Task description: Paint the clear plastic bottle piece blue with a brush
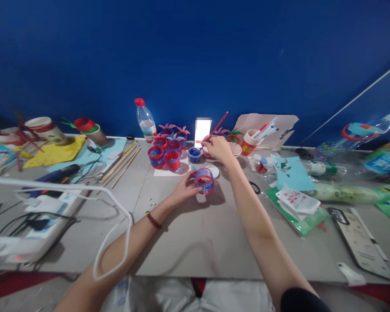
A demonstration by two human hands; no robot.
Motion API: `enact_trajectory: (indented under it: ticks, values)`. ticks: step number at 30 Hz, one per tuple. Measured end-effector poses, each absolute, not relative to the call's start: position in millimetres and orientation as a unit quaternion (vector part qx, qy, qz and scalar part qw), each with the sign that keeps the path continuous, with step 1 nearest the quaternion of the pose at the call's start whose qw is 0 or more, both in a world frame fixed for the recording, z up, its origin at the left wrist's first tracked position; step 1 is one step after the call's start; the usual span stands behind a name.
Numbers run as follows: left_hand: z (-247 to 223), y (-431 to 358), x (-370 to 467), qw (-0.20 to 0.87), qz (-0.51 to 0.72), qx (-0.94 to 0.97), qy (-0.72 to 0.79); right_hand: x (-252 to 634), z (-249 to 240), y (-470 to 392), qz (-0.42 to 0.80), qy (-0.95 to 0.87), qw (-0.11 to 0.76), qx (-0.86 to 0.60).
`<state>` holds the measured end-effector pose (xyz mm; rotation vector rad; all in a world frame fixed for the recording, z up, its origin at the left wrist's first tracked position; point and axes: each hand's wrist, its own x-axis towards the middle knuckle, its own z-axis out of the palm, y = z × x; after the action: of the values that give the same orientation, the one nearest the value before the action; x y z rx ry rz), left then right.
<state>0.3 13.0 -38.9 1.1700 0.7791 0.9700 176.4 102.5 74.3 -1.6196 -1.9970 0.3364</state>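
Note:
My left hand [186, 189] holds a small clear plastic ring cup [204, 181] with red rims and blue paint on its side, a little above the table. In my right hand [217, 148] is a thin red paintbrush [218, 125], its tip low beside the open jar of blue paint [194, 154]. Behind that hand, partly hidden, stands a white bowl [235, 149] with red in it. A white round lid [212, 171] lies just behind the held cup. Several red and blue cups [172, 160] stand left of the jar, some with leaf-shaped tops.
A water bottle [146, 121] and a lit phone [203, 131] stand near the blue wall. Left are wooden sticks [120, 167], a glue gun [55, 175] and a power strip [48, 225] with a looping white cable. Right are a pen cup [249, 143], papers and another phone [360, 242].

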Motion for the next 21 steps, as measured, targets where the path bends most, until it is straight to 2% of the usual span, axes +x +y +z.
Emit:
enact_trajectory:
  ticks: [2,5,8,11,17,21]
  values:
    - [-42,15,1,0.641,0.448,0.521,0.342,179,77,102,0.116,-0.73,0.296,-0.604]
    - [-44,17,3,0.63,0.468,0.526,0.329,184,81,103,0.131,-0.687,0.383,-0.604]
    - [-44,17,5,0.627,0.462,0.54,0.318,190,86,102,0.199,-0.62,0.491,-0.579]
    - [-45,17,6,0.615,0.469,0.557,0.303,197,92,98,0.299,-0.548,0.563,-0.543]
    - [-42,13,5,0.572,0.485,0.581,0.318,210,95,78,0.427,-0.459,0.63,-0.459]
    - [-37,10,6,0.548,0.471,0.609,0.328,216,80,41,0.428,-0.475,0.662,-0.39]
